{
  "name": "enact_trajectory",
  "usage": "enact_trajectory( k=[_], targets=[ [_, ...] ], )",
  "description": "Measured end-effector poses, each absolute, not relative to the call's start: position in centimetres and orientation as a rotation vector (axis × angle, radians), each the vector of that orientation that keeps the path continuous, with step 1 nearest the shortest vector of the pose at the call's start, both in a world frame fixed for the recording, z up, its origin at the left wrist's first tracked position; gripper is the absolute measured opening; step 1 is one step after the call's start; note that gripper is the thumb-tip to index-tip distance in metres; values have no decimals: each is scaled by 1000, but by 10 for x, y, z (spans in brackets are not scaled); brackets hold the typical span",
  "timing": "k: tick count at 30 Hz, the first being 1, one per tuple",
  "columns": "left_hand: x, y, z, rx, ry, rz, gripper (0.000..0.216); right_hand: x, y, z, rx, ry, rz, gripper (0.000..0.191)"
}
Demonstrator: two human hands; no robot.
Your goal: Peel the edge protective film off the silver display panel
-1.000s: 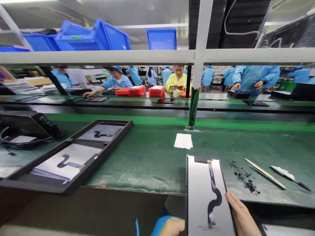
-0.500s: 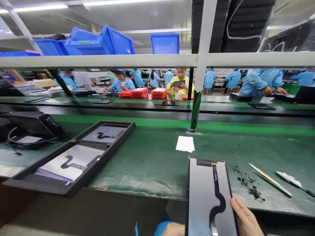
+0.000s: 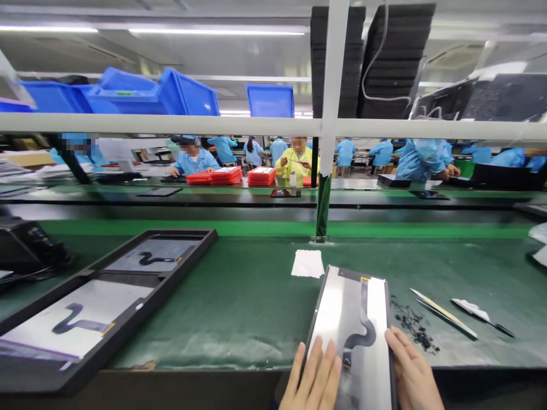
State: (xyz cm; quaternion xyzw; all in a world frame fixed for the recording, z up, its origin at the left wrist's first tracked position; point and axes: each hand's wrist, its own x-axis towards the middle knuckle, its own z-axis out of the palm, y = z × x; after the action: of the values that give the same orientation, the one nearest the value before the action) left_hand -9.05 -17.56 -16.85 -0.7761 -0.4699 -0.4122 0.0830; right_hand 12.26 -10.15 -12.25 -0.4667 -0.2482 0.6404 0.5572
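Note:
A display panel (image 3: 329,324), silvery back up with a black curved flex cable (image 3: 363,336), tilts over the bench's front edge. My right hand (image 3: 412,364) grips its right edge, thumb on top. Across the lower left of the panel my left hand (image 3: 314,373) lies with fingers stretched flat on the back. Tweezers (image 3: 444,313) rest to the right, beside a pile of small black scraps (image 3: 414,324). Farther right is a tool with a white-wrapped tip and a dark handle (image 3: 482,313). White paper sheets (image 3: 307,263) lie just beyond the panel.
At left, a black two-compartment tray (image 3: 141,310) holds more display panels. A shelf post (image 3: 323,205) rises from the green bench (image 3: 222,296), and a rail (image 3: 171,123) carries blue bins (image 3: 188,94). Several co-workers sit beyond the conveyor (image 3: 239,200).
My left hand has come up from below the panel's left side and now lies on its back. The panel has tilted slightly, and the camera view has shifted right and up.

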Motion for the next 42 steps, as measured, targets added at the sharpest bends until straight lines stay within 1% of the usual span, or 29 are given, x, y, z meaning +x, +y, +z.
enact_trajectory(
  k=[1,2,4,5,6,7,9,10,12,15,16,18,22,25,27,29,32,34,37,39,42],
  targets=[
    [-92,-167,-164,-2259,-1193,-1028,38,118,-103,-118,-1079,-602,1510,52],
    [-94,-160,-160,-2194,-1081,-907,41,114,-105,-114,-1057,-620,1516,53],
    [-98,-150,-155,-2148,-1012,-858,42,106,-109,-105,-1021,-663,1501,54],
    [-99,-147,-154,-2178,-1021,-933,40,103,-111,-101,-1009,-694,1471,53],
    [-100,-146,-154,-2231,-1054,-1079,39,101,-113,-95,-999,-732,1431,52],
    [-99,-146,-155,-2276,-1139,-1315,37,100,-114,-90,-990,-778,1381,51],
    [-96,-147,-158,-2219,-1446,-1887,31,102,-112,-80,-978,-887,1276,51],
    [-93,-148,-158,-2101,-1626,-2147,30,106,-109,-76,-983,-935,1226,51],
    [-86,-149,-153,-1785,-1917,-2614,35,115,-101,-75,-1034,-980,1125,50],
    [-76,-147,-137,-1148,-2051,-3418,51,130,-91,-85,-1128,-996,1016,52],
    [-73,-146,-132,-967,-2059,-3599,55,133,-90,-90,-1144,-1040,970,51],
    [-70,-144,-126,-866,-2087,-3739,58,135,-91,-97,-1161,-1191,764,45],
    [-65,-144,-129,-1164,-2145,-3651,58,121,-97,-89,-1082,-1516,125,29],
    [-61,-148,-137,-1536,-2286,-3394,63,95,-95,-74,-856,-1865,-76,32],
    [-59,-151,-143,-1746,-2407,-3140,68,76,-88,-67,-765,-2018,-106,32],
    [-59,-155,-150,-1829,-2536,-2938,69,60,-80,-64,-744,-2107,-81,28],
    [-62,-159,-163,-1823,-2719,-2755,66,46,-71,-61,-734,-2188,66,21],
    [-65,-161,-171,-1827,-2798,-2677,64,42,-69,-59,-696,-2198,194,21],
    [-68,-161,-175,-1857,-2838,-2649,64,41,-74,-60,-621,-2110,277,22],
    [-69,-160,-172,-1862,-2771,-2700,66,44,-80,-64,-567,-2017,229,21],
    [-69,-161,-160,-1802,-2661,-2828,67,53,-91,-74,-490,-1936,115,25]
  ],
)
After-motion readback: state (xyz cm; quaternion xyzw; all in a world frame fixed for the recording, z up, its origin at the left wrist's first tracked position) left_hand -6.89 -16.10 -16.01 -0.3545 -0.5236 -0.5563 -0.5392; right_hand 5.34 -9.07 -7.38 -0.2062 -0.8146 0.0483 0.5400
